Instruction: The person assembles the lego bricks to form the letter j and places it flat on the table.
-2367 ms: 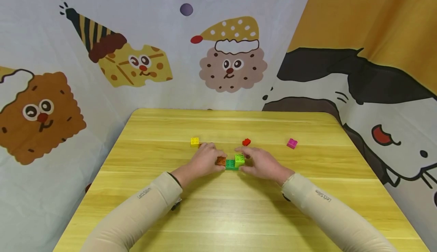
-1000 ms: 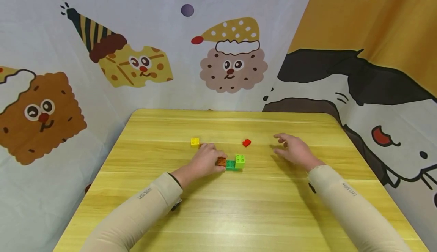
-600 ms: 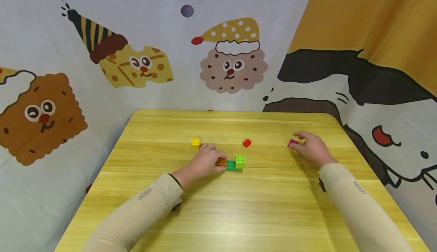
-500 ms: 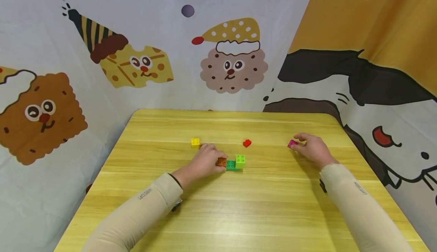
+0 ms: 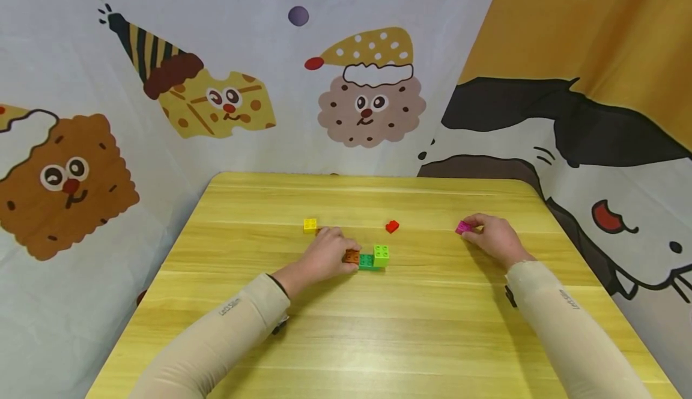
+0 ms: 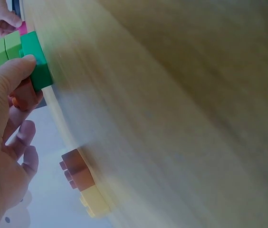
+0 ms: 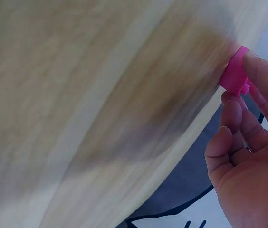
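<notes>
My left hand [image 5: 326, 255] grips a small assembly of toy building bricks near the middle of the table. In it, an orange-brown brick [image 5: 352, 256] and a lime green brick [image 5: 381, 256] sit on a longer dark green brick [image 5: 366, 261]. The left wrist view shows the thumb pressed on the side of the dark green brick [image 6: 40, 71], with fingers behind the orange-brown one. Farther right, my right hand [image 5: 496, 238] pinches a pink brick [image 5: 462, 228] between thumb and fingertips. The right wrist view has this pink brick [image 7: 236, 71] close over the tabletop.
A yellow brick [image 5: 310, 225] lies beyond my left hand, beside a brown brick [image 6: 78, 168] that the hand mostly hides in the head view. A red brick [image 5: 392, 226] lies between both hands, farther back. Behind the wooden table [image 5: 346, 333] hangs a cartoon-printed cloth [image 5: 292, 146].
My right hand has left the lime green brick, moved right to the pink brick and closed its fingertips on it. My left hand has stayed on the assembly.
</notes>
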The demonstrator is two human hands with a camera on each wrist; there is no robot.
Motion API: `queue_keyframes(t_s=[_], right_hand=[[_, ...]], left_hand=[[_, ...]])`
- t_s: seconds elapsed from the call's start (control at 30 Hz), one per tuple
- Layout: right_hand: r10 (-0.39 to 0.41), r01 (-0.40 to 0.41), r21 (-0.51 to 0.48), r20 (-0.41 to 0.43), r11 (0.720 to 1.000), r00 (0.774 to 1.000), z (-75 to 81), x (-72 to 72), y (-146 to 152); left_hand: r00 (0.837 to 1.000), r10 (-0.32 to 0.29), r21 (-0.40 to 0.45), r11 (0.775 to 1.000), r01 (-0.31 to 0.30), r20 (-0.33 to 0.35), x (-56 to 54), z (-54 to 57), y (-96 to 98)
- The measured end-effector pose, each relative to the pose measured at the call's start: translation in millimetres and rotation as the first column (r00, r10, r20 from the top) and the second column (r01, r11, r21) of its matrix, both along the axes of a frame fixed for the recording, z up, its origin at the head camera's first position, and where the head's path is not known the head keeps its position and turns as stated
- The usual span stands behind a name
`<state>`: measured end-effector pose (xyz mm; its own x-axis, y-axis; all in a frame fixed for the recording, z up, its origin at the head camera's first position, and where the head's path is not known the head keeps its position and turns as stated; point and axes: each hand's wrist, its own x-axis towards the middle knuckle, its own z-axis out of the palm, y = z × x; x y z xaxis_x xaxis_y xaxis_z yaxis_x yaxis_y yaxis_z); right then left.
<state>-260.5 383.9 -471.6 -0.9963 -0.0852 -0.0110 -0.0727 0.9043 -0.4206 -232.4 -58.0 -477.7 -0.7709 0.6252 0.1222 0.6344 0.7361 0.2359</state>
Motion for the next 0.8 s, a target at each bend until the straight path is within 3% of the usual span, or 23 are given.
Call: queue_keyframes(t_s=[0.47, 0.8], right_hand=[[0.003, -0.003, -0.001, -0.018, 1.000, 1.000, -0.5, -3.0, -16], [0.056, -0.056, -0.003, -0.034, 0.998, 0.998, 2.3, -1.6, -33]], left_hand=[[1.000, 0.002, 0.008, 1.000, -0.002, 0.006, 0.0, -0.7, -0.1], [1.000, 0.004, -0.004, 1.000, -0.004, 0.007, -0.5, -0.3, 0.0]])
